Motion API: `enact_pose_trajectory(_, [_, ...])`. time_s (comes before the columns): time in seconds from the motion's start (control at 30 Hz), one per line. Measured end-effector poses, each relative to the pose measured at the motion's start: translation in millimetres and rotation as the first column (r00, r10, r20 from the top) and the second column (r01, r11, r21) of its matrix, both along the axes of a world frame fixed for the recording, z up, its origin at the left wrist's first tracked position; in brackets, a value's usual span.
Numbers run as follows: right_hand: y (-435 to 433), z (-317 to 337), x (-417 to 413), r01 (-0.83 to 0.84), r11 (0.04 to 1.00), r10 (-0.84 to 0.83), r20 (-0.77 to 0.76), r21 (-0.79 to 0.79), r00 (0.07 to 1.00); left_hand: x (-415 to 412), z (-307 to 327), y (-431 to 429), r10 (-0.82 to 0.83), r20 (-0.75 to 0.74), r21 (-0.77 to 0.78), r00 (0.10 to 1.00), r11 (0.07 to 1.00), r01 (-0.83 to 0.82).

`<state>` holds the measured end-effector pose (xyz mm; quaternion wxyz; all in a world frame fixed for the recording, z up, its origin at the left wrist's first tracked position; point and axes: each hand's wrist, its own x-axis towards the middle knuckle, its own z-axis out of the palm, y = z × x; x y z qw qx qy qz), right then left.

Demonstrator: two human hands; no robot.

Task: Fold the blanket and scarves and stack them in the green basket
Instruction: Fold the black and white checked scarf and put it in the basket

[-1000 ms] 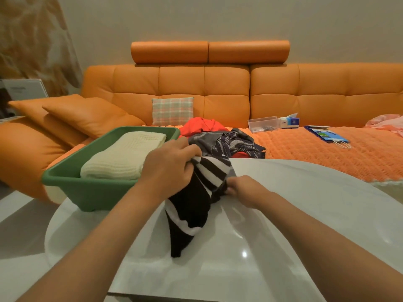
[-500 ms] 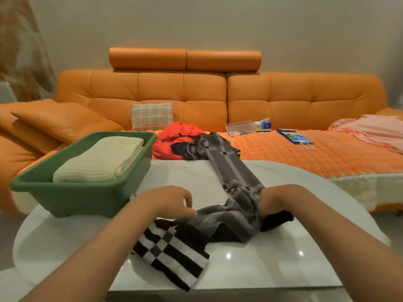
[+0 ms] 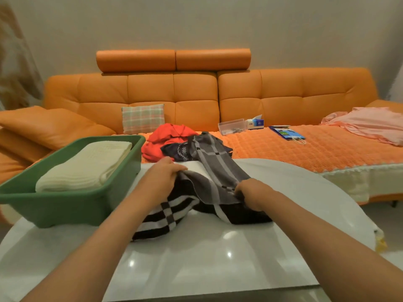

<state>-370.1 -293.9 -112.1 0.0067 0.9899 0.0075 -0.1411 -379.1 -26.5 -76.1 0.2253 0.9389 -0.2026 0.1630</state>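
Scarf: grey checked scarf (image 3: 218, 173) trails from the sofa seat over the far edge of the table (image 3: 218, 258) and bunches at the table's middle, between both hands.
Left hand: left hand (image 3: 161, 177) pinches the scarf's left edge, fingers curled over the cloth, just beside the basket's right wall.
Right hand: right hand (image 3: 250, 192) grips the scarf's right edge in a curled fist.
Under layer: black-and-white checked cloth (image 3: 165, 216) lies flat on the table under the grey; cannot tell if it is the same piece.
Basket: green basket (image 3: 72, 195) sits on the table's left side, with a folded cream blanket (image 3: 87, 166) inside.
Waiting pile: red cloth (image 3: 170, 136) and dark striped scarf (image 3: 176, 151) touch each other on the orange sofa (image 3: 196, 94), behind the table.
Sofa clutter: plaid cushion (image 3: 142, 118), clear box (image 3: 232, 126), tissue box (image 3: 256, 122), blue bag (image 3: 285, 132), pink cloth (image 3: 370, 123) far right.
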Motion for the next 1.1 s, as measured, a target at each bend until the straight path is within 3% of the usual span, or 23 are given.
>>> enact_pose_trajectory(0.07, [-11, 10, -1, 0.156, 0.985, -0.166, 0.171, 0.074, 0.971, -2, 8, 4, -0.049, 0.221, -0.156, 0.974, 0.984, 0.085])
enact_pose_trajectory(0.13, [-28, 22, -10, 0.245, 0.969, -0.231, 0.439, 0.027, 0.868, -6, 12, 2, -0.113, 0.405, -0.169, 0.907, 0.966, 0.196])
enact_pose_trajectory(0.17, [-36, 28, -14, 0.301, 0.954, -0.256, 0.493, -0.013, 0.832, -8, 11, -1, -0.168, 0.422, -0.161, 0.891, 0.953, 0.257])
enact_pose_trajectory(0.2, [-43, 33, -19, 0.365, 0.929, -0.295, 0.483, -0.056, 0.824, -10, 10, -5, -0.246, 0.356, -0.153, 0.902, 0.936, 0.316])
enact_pose_trajectory(0.27, [-48, 36, -25, 0.459, 0.865, -0.363, 0.376, -0.205, 0.853, -12, -2, -11, -0.368, 0.024, -0.132, 0.93, 0.921, 0.368])
enact_pose_trajectory(0.33, [-47, 27, -27, 0.393, 0.835, -0.261, 0.35, -0.386, 0.899, -13, -22, -17, -0.353, -0.245, 0.014, 0.903, 0.93, 0.367])
enact_pose_trajectory(0.37, [-46, 21, -25, 0.299, 0.87, -0.149, 0.369, -0.392, 0.917, -11, -32, -19, -0.311, -0.283, 0.087, 0.907, 0.934, 0.348])
enact_pose_trajectory(0.43, [-37, 10, -22, 0.04, 0.983, 0.034, 0.393, -0.18, 0.919, -8, -41, -20, -0.179, -0.341, 0.184, 0.923, 0.95, 0.253])
enact_pose_trajectory(0.5, [-21, 4, -20, -0.112, 0.983, 0.06, 0.327, 0.143, 0.943, -4, -41, -20, -0.064, -0.354, 0.295, 0.933, 0.939, 0.177])
enact_pose_trajectory(0.57, [-7, -4, -17, -0.145, 0.963, 0.095, 0.217, 0.227, 0.972, 1, -34, -17, -0.063, -0.351, 0.375, 0.934, 0.905, 0.201])
enact_pose_trajectory(0.67, [-3, -18, -11, -0.153, 0.982, 0.137, 0.141, 0.106, 0.98, 2, -12, -1, -0.06, -0.32, 0.494, 0.946, 0.841, 0.22])
enact_pose_trajectory(0.73, [-2, -17, -8, -0.132, 0.991, 0.129, 0.136, 0.011, 0.982, -2, 5, 16, 0.058, -0.365, 0.554, 0.929, 0.816, 0.167])
enact_pose_trajectory(0.87, [6, -10, 0, -0.052, 0.998, 0.056, 0.133, -0.037, 0.99, -4, 7, 40, 0.321, -0.576, 0.607, 0.751, 0.784, 0.13])
enact_pose_trajectory(0.93, [10, -8, 5, -0.04, 0.995, 0.054, 0.168, -0.086, 0.984, 4, -3, 33, 0.277, -0.521, 0.552, 0.807, 0.831, 0.071])
enact_pose_trajectory(1.0, [12, -8, 10, -0.017, 0.995, 0.037, 0.216, -0.094, 0.976, 13, -16, 17, 0.222, -0.361, 0.522, 0.906, 0.853, -0.001])
enact_pose_trajectory(1.1, [11, -4, 15, 0.088, 0.996, -0.09, 0.239, 0.019, 0.967, 28, -41, 0, 0.189, -0.267, 0.547, 0.945, 0.837, -0.013])
